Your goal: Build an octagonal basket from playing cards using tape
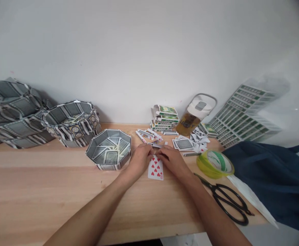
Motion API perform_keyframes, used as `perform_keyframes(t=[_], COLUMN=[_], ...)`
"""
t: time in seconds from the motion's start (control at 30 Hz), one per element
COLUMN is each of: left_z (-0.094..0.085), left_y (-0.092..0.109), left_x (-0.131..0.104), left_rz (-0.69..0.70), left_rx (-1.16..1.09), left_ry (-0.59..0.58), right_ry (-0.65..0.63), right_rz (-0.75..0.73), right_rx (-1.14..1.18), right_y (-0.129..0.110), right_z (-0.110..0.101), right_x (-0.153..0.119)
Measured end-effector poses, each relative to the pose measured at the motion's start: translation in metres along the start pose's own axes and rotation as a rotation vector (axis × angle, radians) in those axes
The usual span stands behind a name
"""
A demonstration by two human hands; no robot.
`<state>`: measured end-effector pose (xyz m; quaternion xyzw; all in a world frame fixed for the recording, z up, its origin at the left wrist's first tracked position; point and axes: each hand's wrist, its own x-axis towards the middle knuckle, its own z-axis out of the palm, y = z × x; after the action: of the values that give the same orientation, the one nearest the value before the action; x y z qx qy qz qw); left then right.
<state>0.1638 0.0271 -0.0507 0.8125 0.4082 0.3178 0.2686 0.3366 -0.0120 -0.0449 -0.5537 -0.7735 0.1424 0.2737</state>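
Observation:
On the wooden table, my left hand (143, 155) and my right hand (168, 157) meet at the far end of a red eight of hearts card (155, 169). The fingers of both hands are closed on the card's far part, where a pale folded edge (157, 146) shows between them. The near end of the card, face up, points toward me. Just left of my left hand stands an octagonal tray made of cards (110, 159). Beyond my hands lie several folded cards (149, 134), and a loose pile of cards (187, 143) is to the right.
Card-built bowls (75, 128) and a taller card structure (13, 116) stand at left. Card boxes (166, 118), a lidded bottle (194, 114) and stacked boxes (241, 116) are at the back. Yellow tape (214, 164), black scissors (227, 198) and dark blue cloth (272, 181) lie at right.

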Motion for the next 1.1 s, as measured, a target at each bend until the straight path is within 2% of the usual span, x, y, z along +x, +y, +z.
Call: perform_keyframes(t=[0.23,0.43,0.83,1.1], left_z=[0.000,0.000,-0.007,-0.009], left_y=[0.000,-0.001,0.002,0.006], left_x=[0.000,-0.001,-0.001,-0.002], left_rz=[-0.027,-0.054,0.038,0.098], left_rx=[0.027,0.076,0.152,0.240], left_ry=[-0.027,-0.039,-0.155,-0.194], right_ry=[0.035,-0.021,-0.117,-0.140], right_rz=[0.015,-0.016,-0.022,-0.038], right_rx=[-0.003,-0.014,-0.117,-0.408], right_y=[0.005,0.005,-0.004,-0.017], right_z=[-0.006,-0.006,-0.007,-0.005], right_x=[-0.001,-0.002,-0.001,0.000])
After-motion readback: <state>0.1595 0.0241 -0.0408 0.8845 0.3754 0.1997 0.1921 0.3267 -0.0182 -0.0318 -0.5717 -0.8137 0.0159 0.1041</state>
